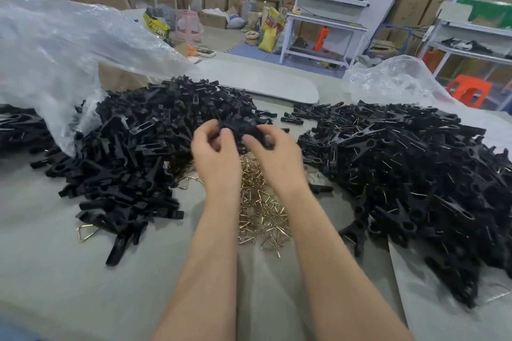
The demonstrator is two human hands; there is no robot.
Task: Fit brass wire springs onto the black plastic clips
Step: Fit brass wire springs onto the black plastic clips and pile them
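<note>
Above the middle of the table, my left hand point(214, 156) and my right hand point(273, 153) both grip one black plastic clip point(241, 129) between curled fingertips. Below my wrists lies a heap of brass wire springs point(261, 213). A large pile of loose black clip halves point(144, 152) spreads to the left. On the right lies a pile of clips with springs fitted point(415, 174). The image is blurred, so I cannot tell whether a spring sits on the held clip.
Crumpled clear plastic bags rise at the back left point(63, 58) and back right point(393, 80). A grey cloth-covered table point(55, 271) carries everything. One stray spring point(87, 231) lies at the left pile's front edge. Cardboard boxes, white racks and an orange stool point(468, 88) stand beyond.
</note>
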